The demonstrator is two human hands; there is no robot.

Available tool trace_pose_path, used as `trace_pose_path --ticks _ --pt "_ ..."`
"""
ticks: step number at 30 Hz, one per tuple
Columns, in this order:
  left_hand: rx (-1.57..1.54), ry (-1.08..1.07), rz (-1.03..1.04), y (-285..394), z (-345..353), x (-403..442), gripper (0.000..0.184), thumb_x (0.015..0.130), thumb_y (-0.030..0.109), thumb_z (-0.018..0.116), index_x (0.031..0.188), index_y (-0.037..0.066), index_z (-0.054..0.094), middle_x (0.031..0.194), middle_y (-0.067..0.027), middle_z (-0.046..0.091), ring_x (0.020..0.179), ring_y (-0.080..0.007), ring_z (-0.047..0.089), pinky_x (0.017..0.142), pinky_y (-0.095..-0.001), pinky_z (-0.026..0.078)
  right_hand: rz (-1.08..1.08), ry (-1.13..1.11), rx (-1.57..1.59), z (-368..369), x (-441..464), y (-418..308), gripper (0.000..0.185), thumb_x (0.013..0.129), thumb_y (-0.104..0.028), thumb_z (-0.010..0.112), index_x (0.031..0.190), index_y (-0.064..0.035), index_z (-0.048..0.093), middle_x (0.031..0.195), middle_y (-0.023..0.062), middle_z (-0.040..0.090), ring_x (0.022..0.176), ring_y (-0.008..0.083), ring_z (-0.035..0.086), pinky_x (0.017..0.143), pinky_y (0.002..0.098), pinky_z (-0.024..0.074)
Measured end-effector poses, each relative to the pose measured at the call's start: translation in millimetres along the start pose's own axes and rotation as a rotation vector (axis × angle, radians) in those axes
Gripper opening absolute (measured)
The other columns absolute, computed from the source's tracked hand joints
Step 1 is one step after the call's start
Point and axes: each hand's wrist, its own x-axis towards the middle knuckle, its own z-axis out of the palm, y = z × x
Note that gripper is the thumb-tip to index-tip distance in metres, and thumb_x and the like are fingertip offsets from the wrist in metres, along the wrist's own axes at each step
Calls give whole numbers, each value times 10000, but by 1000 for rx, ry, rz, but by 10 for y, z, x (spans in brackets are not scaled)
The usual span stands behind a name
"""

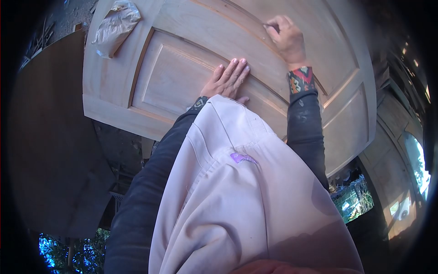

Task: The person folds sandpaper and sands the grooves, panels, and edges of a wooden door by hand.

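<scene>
A pale wooden panelled door (182, 13) lies flat in front of me. My left hand (226, 80) rests palm down on it, fingers stretched out, at the curved edge of a raised panel (178, 66). Farther right and higher up, my right hand (287, 39) is over the door's middle rail, its fingers curled together in a pinch. Whatever those fingers hold, if anything, is hidden or too small to make out. Pale light cloth (228, 192) covers my front and hangs between my dark sleeves.
A crumpled plastic bag (117, 27) with something brownish inside lies on the door's upper left. A large dark board (54, 137) stands at left. Another wooden door (388, 169) with an opening leans at right. Wood scraps lie beyond the door's left corner.
</scene>
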Motion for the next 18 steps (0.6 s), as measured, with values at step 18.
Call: trace_pose_path --ticks 18 --pt "-58 73 18 -18 90 -26 858 810 557 537 1471 95 243 1549 -69 181 1436 -216 135 1146 -412 126 190 120 23 74 -26 -146 148 778 -187 698 787 -66 614 774 127 637 712 308 626 630 399 497"
